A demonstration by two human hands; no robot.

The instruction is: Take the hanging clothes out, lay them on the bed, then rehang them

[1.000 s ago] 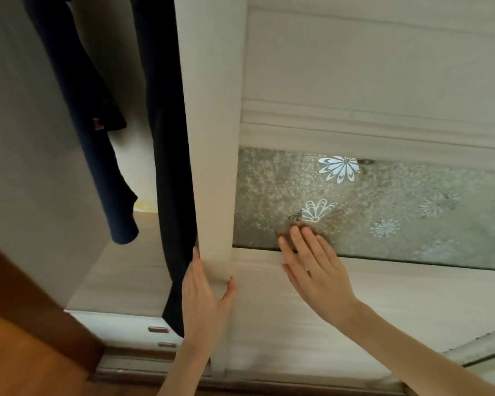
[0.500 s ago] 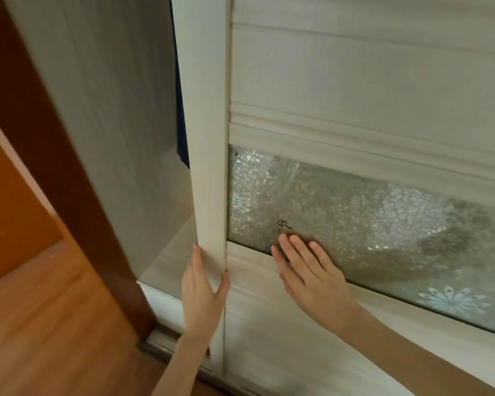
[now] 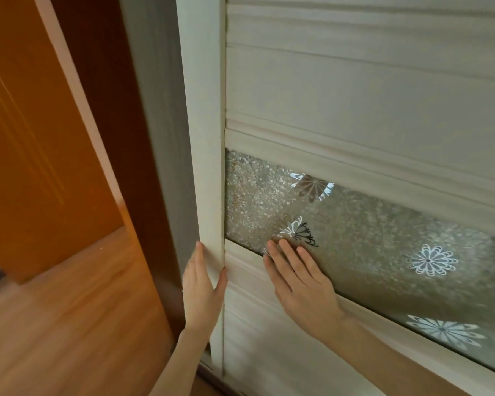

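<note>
A pale wooden sliding wardrobe door [image 3: 355,90] fills the right side of the view. Its left upright edge [image 3: 206,138] stands almost against the wardrobe's grey side panel [image 3: 155,110], with only a thin gap between them. My left hand [image 3: 202,290] grips that edge low down, thumb on the front face and fingers along the side. Flat on the door lies my right hand [image 3: 300,284], its straight fingers pressing on the frosted glass band [image 3: 383,238] printed with white flowers. The hanging clothes are hidden behind the door.
A dark brown door frame [image 3: 112,110] stands just left of the wardrobe, with an orange wooden door [image 3: 26,138] beyond it. Wooden floor [image 3: 69,324] spreads across the lower left. The door's bottom track runs by my left forearm.
The sliding door has travelled left and covered the opening, so the dark clothes seen a second ago are out of sight. Both hands kept their places on the door.
</note>
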